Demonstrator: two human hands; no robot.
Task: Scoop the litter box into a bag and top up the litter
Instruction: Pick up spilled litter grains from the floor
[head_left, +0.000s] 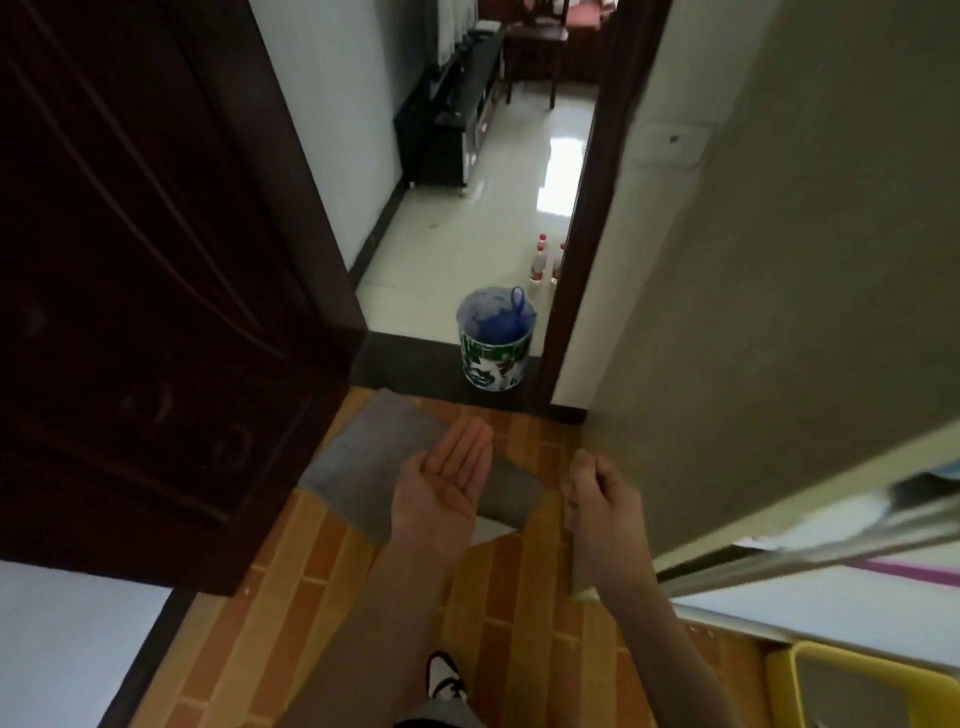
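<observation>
while both hands hang over brick-pattern floor (291, 613): left hand (447, 480) flat, palm up, empty; right hand (597, 493) loosely curled, contents unclear. lined bin (495, 345) with blue bag straight ahead at doorway, nearer left. litter box not identified.

Doorway passage: open between dark wooden door (156, 260) and beige wall (779, 312); green-white patterned bin (493, 364) on threshold, right side.

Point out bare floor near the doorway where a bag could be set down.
Free: brick-pattern floor between dark door and left hand; glossy tile past the threshold. Crowded: bucket and bottles by the right jamb; grey mat covers the entry.
</observation>
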